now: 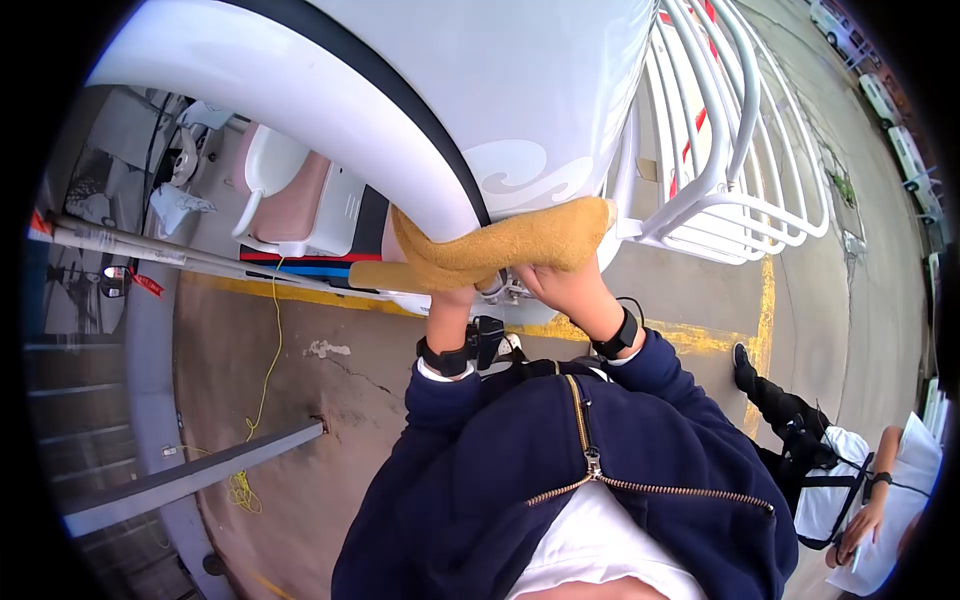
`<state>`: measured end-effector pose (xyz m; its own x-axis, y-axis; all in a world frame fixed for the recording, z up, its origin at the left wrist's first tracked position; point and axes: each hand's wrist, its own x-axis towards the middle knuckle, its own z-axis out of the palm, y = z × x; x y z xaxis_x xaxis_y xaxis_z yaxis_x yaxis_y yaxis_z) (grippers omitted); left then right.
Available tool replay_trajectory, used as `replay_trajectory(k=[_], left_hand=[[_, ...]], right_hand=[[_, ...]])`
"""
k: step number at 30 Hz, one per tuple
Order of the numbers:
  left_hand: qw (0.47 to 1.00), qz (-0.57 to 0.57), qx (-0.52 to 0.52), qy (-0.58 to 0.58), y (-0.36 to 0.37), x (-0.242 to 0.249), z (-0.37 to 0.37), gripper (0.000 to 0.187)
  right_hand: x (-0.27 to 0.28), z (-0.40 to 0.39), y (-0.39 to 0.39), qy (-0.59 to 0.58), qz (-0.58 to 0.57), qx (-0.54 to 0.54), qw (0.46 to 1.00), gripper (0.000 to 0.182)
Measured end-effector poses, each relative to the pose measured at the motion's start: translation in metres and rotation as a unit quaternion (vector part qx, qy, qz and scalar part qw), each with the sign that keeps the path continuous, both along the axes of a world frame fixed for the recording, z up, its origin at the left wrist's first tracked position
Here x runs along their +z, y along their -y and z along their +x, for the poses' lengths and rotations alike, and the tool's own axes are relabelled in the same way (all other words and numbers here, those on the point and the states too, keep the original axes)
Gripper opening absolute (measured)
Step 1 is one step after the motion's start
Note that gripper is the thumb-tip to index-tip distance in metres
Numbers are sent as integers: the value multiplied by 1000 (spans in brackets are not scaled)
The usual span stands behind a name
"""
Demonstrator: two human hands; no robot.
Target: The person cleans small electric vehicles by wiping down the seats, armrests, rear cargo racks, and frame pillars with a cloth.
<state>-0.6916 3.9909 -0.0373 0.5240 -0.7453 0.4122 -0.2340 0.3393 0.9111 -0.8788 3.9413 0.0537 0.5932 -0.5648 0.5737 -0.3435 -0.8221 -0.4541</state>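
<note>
A mustard-yellow cloth (500, 245) lies against the lower end of a white curved fender with a black edge (330, 85), in front of a glossy white body panel (520, 70). My left hand (445, 292) is under the cloth's left part, its fingers mostly covered by it. Close by on the right, my right hand (565, 290) grips the cloth's right part from below, fingers bent around it. A black strap sits on each wrist. Part of a metal fitting shows between the two hands.
A white tubular rack (715, 190) juts out at the upper right. To the left are a pink-and-white seat (300, 190), a yellow cord (270, 370) and a grey metal beam (200, 485). Another person (840, 475) stands at the lower right. Vehicles are parked beyond.
</note>
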Motion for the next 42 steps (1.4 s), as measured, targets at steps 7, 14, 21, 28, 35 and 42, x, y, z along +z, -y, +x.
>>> replay_trajectory(k=[7,14,21,28,35,42], left_hand=[[993,81,-31,79,-2,-34,4,50],[990,88,-30,107,-3,-41,5,51],[987,99,-26,121,-46,-10,-6,50],[952,115,-68,275,-117,15,2,23],[903,127,-132,389,-180,9,-3,16],[939,256,-62,219,-223,7,9,19]], right_hand=[[-75,7,-49,-11,-32,-130,991,32],[-111,9,-97,-69,-26,-163,984,53],[-100,1,-95,-63,-17,-134,989,57],[-91,-7,-125,106,80,-186,974,48],[-113,-52,-222,255,297,-293,873,31],[-116,-68,-264,366,490,-297,734,23]])
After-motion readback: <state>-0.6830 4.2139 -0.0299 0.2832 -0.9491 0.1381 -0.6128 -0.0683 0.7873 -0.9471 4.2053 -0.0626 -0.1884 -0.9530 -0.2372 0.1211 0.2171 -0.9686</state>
